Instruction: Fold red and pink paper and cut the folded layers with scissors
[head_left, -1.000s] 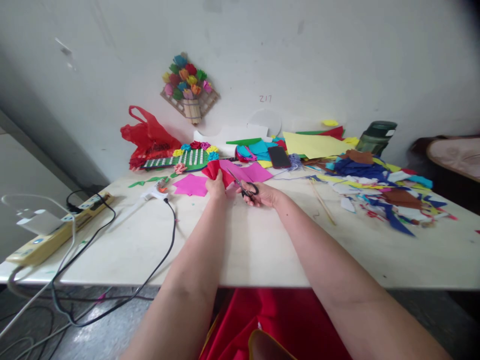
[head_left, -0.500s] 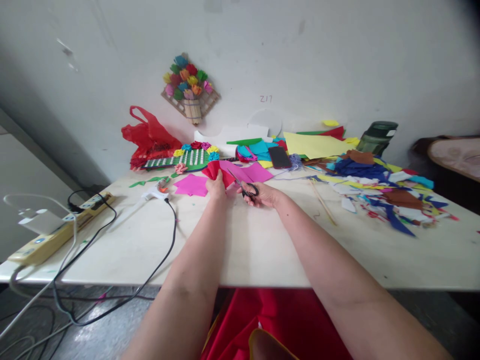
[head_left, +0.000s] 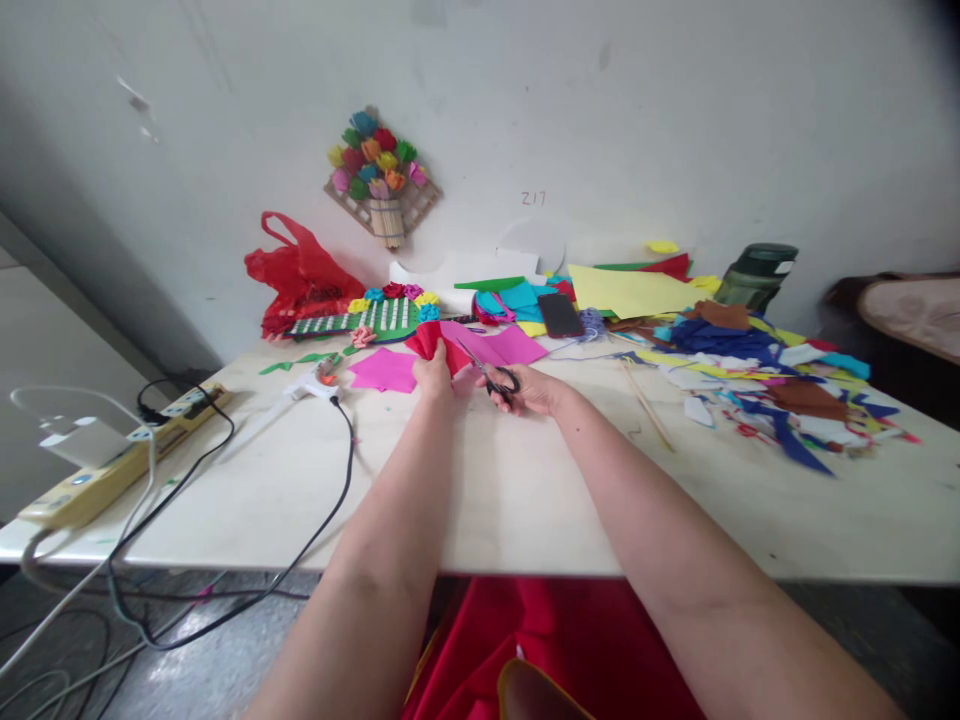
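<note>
My left hand (head_left: 433,372) is closed on a folded piece of red paper (head_left: 424,341) near the middle of the table. Just right of it, my right hand (head_left: 529,390) has its fingers in the black handles of a pair of scissors (head_left: 501,380). The blades point up and left, with their tips close to the red paper's right edge; whether they touch it I cannot tell. Pink paper (head_left: 510,345) lies behind the scissors, and another pink sheet (head_left: 382,370) rests left of my left hand.
A white glue gun (head_left: 311,384) and a power strip (head_left: 127,460) with trailing cables occupy the left side. Paper flowers (head_left: 362,337), a red plastic bag (head_left: 304,268) and a phone (head_left: 559,315) stand behind. Colourful scraps (head_left: 787,390), a wooden stick (head_left: 646,405) and a bottle (head_left: 756,275) are at right.
Almost nothing differs. The whole view has shifted very slightly, while both hands keep their hold on the red paper and the scissors.
</note>
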